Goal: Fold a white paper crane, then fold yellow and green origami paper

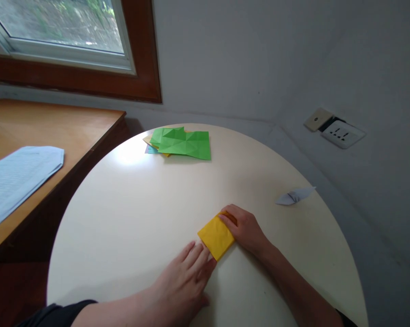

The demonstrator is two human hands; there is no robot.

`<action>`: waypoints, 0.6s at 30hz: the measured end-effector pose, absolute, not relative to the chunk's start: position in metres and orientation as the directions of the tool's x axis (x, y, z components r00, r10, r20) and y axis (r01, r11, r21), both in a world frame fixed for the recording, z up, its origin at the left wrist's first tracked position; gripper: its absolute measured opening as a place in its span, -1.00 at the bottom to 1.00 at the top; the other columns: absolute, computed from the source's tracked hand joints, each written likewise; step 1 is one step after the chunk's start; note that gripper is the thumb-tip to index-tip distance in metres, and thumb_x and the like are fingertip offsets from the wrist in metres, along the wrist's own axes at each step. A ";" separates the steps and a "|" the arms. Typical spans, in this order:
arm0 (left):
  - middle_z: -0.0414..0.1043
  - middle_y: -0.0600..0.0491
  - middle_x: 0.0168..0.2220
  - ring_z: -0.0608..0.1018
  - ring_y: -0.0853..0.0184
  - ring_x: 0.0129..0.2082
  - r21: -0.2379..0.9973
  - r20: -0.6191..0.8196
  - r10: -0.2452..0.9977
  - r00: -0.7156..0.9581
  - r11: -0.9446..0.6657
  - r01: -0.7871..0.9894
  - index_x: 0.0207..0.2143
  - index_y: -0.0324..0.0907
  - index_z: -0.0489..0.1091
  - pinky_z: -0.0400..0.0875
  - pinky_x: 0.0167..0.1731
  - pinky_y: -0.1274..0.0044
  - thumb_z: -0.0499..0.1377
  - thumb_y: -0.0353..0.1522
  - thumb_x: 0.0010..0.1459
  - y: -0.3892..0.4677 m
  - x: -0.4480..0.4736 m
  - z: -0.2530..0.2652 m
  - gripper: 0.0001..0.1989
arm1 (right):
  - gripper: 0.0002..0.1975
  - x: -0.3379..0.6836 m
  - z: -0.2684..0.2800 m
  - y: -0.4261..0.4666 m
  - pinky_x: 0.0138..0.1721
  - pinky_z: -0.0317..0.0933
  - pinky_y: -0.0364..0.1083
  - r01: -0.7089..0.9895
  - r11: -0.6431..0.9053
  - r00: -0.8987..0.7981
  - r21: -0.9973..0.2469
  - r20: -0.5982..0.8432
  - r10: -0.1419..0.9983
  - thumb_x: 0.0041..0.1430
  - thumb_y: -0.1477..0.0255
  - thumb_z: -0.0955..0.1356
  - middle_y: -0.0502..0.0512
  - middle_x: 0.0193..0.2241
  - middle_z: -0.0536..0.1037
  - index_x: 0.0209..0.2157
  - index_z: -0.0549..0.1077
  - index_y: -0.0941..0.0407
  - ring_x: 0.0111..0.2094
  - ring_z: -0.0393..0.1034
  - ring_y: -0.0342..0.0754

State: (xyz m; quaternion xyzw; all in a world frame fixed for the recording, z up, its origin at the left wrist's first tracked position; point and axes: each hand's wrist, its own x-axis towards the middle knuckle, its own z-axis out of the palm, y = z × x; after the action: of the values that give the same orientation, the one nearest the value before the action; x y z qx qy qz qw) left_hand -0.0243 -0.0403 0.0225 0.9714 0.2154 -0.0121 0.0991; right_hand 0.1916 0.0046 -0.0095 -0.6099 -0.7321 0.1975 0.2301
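Note:
A folded square of yellow paper (216, 237) lies on the round white table, turned at an angle in front of me. My right hand (244, 228) grips its upper right side, the thumb on top and the other fingers curled around the far edge. Along the paper's lower left edge rests my left hand (191, 274), palm down with the fingers stretched out. Its fingertips meet that edge; whether any reach beneath the paper I cannot tell.
Creased green paper (187, 144) lies over other coloured sheets at the table's far side. A small folded white paper (295, 196) sits near the right rim. On the left, a wooden desk (85, 131) holds a stack of white sheets (24, 181). Wall sockets (343, 134) are at right.

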 end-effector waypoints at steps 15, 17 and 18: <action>0.04 -0.32 0.19 0.17 0.04 0.19 0.157 -0.030 0.383 0.923 -0.911 0.382 0.17 -0.37 0.08 0.16 0.12 0.26 -0.04 -0.33 0.24 -0.042 -0.029 0.014 -0.52 | -0.84 0.189 -0.008 0.004 -0.32 0.15 -0.14 0.821 0.149 -0.122 -0.550 0.086 0.989 0.16 0.43 0.23 0.01 -0.45 0.47 -0.48 0.35 0.10 -0.40 0.33 -0.11; 0.06 -0.32 0.19 0.18 0.04 0.18 0.155 -0.048 0.387 0.921 -0.908 0.389 0.16 -0.36 0.10 0.16 0.12 0.25 -0.04 -0.31 0.25 -0.041 -0.028 0.014 -0.52 | -0.84 0.189 -0.008 0.004 -0.33 0.15 -0.14 0.825 0.149 -0.121 -0.545 0.088 0.989 0.16 0.43 0.23 0.02 -0.45 0.47 -0.48 0.35 0.10 -0.40 0.33 -0.11; 0.06 -0.32 0.19 0.18 0.04 0.19 0.159 -0.054 0.388 0.920 -0.906 0.391 0.16 -0.36 0.11 0.15 0.12 0.24 -0.04 -0.31 0.24 -0.041 -0.028 0.014 -0.53 | -0.84 0.189 -0.008 0.004 -0.33 0.15 -0.14 0.825 0.151 -0.121 -0.544 0.091 0.989 0.16 0.43 0.23 0.02 -0.45 0.47 -0.48 0.35 0.10 -0.40 0.33 -0.10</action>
State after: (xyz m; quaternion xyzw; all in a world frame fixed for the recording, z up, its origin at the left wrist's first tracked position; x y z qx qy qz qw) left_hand -0.0277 -0.0411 0.0140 0.9763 0.1994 -0.0105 0.0837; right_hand 0.1891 0.0041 -0.0078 -0.6250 -0.7256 0.1843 0.2214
